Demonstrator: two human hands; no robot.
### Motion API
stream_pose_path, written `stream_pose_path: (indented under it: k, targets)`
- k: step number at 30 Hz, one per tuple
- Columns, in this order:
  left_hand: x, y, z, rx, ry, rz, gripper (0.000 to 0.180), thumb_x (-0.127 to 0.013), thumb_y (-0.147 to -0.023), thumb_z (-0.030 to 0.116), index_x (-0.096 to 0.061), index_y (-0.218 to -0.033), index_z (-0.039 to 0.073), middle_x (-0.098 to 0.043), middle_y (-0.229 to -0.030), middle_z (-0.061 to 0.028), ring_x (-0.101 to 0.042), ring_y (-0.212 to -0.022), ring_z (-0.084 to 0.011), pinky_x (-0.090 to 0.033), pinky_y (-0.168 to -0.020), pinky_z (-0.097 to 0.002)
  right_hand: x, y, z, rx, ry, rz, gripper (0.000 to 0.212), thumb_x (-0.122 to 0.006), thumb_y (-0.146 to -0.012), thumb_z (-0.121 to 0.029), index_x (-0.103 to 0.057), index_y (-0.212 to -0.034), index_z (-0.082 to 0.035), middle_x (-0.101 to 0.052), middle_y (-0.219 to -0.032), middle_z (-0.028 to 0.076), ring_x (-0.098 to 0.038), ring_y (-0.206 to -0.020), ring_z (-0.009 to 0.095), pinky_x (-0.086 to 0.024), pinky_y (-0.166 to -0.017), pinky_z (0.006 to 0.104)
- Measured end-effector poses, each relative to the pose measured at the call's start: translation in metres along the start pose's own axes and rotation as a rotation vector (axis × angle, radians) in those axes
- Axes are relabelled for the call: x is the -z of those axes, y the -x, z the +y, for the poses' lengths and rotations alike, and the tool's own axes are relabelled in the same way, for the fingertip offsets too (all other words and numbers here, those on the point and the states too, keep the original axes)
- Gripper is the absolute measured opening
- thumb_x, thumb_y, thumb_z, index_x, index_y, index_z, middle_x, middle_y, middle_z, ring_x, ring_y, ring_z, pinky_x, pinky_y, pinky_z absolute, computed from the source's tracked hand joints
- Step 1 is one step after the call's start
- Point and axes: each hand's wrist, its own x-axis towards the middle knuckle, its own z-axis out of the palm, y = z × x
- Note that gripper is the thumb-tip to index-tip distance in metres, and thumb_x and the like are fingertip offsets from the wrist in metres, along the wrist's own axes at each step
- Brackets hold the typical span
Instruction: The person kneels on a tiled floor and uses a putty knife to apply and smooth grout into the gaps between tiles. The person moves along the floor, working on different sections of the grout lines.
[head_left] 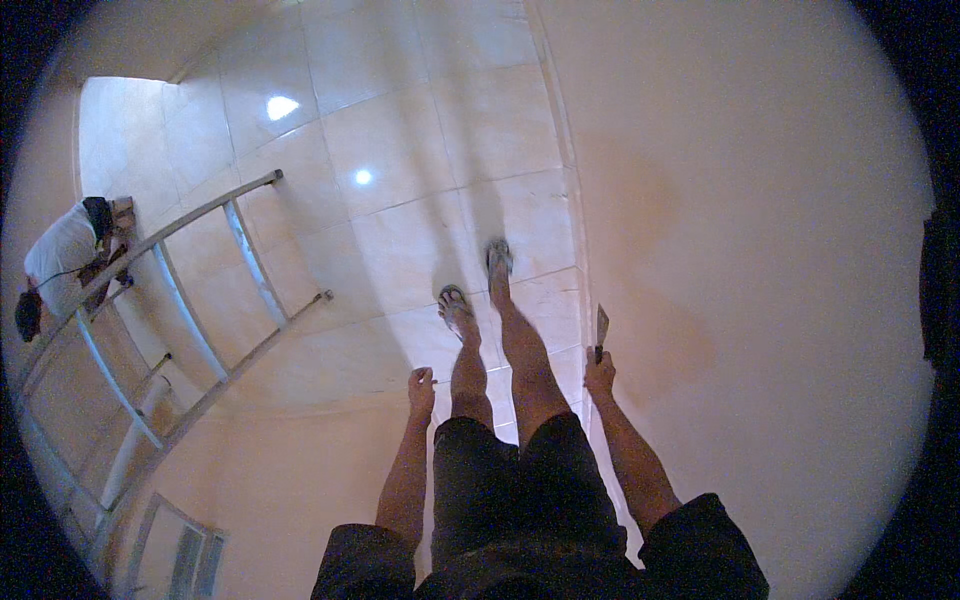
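Note:
My right hand is wrapped round the dark handle of a putty knife, its flat metal blade pointing forward and up beside the wall on my right. No contact between blade and wall can be made out. My left hand hangs beside my left leg with the fingers curled in. Something small and pale may be between those fingers, but it is too small to name.
A metal ladder stands at the left. Beyond it a person in a white shirt bends over. The plain wall rises close on my right. Glossy tiles cover the floor under my sandalled feet; lower left is a framed opening.

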Motion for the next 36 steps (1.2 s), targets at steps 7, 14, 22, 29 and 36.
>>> stream_pose_path:
  k: [7, 14, 22, 29, 36]
  targets:
    - [-0.033, -0.015, 0.174, -0.569, -0.589, 0.024, 0.024, -0.063, -0.093, 0.018, -0.059, -0.109, 0.001, -0.057, -0.108, -0.0181, -0.059, -0.095, -0.03, -0.052, -0.076, -0.0363, -0.006, -0.116, 0.018, 0.651, 0.667, 0.058, 0.047, -0.06, -0.085, -0.016, -0.055, -0.131, -0.005, -0.056, -0.07, 0.014, -0.058, -0.061, 0.032, -0.049, -0.053, 0.0473]
    - [-0.075, -0.068, 0.333, -0.478, -0.388, 0.15, 0.027, -0.064, -0.091, 0.015, -0.058, -0.113, 0.001, -0.057, -0.11, -0.0189, -0.061, -0.095, -0.0318, -0.05, -0.083, -0.0414, 0.015, -0.213, -0.284, 0.26, 0.04, -0.368, 0.049, -0.061, -0.091, -0.053, -0.061, -0.088, -0.004, -0.064, -0.077, 0.014, -0.065, -0.073, 0.028, -0.053, -0.069, 0.0435]
    - [-0.116, -0.099, 0.432, -0.628, -0.238, 0.112, 0.022, -0.066, -0.089, 0.015, -0.062, -0.106, 0.002, -0.065, -0.1, -0.0167, -0.064, -0.082, -0.0269, -0.05, -0.079, -0.0388, -0.014, -0.181, -0.516, 0.07, -0.777, -0.862, 0.019, -0.057, -0.1, -0.029, -0.052, -0.105, -0.011, -0.054, -0.074, 0.0, -0.054, -0.06, 0.012, -0.049, -0.053, 0.028]
    - [-0.05, -0.112, 0.528, -0.193, -0.413, -0.136, 0.025, -0.066, -0.091, 0.016, -0.059, -0.108, 0.0, -0.064, -0.102, -0.0162, -0.064, -0.085, -0.0277, -0.053, -0.074, -0.0406, -0.072, -0.156, -0.578, -0.017, -0.818, -0.808, 0.022, -0.055, -0.101, -0.036, -0.053, -0.102, -0.014, -0.052, -0.068, -0.001, -0.049, -0.049, 0.01, -0.045, -0.044, 0.0276]
    - [0.1, -0.24, 0.509, -0.454, -0.624, -0.128, 0.018, -0.061, -0.095, 0.016, -0.06, -0.107, 0.003, -0.063, -0.103, -0.0165, -0.064, -0.093, -0.0292, -0.053, -0.078, -0.0386, -0.101, -0.226, -0.607, -0.059, -0.835, -0.481, 0.019, -0.06, -0.098, -0.028, -0.054, -0.101, -0.01, -0.061, -0.071, 0.005, -0.056, -0.051, 0.016, -0.049, -0.044, 0.0321]
